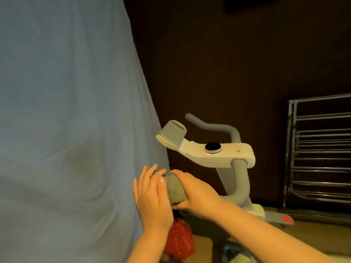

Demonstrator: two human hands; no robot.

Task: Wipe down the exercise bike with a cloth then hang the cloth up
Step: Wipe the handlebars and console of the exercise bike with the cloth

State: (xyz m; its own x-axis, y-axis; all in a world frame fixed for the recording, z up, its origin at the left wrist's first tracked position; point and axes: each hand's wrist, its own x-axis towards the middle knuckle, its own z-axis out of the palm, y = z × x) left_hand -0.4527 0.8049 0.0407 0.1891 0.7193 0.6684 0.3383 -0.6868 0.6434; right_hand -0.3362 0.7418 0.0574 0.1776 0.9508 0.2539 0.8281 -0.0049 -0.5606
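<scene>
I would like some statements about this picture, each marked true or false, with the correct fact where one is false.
1. The right hand grips a bunched grey cloth. True.
2. The left hand has its fingers straight, beside the cloth. True.
3. The cloth is pressed on the round black knob of the exercise bike. False: the cloth is held below and to the left of the console, apart from the knob.
4. The metal drying rack stands at the left edge of the picture. False: it stands at the right edge; a large blue fabric fills the left.
5. A red bag lies below the hands. True.
</scene>
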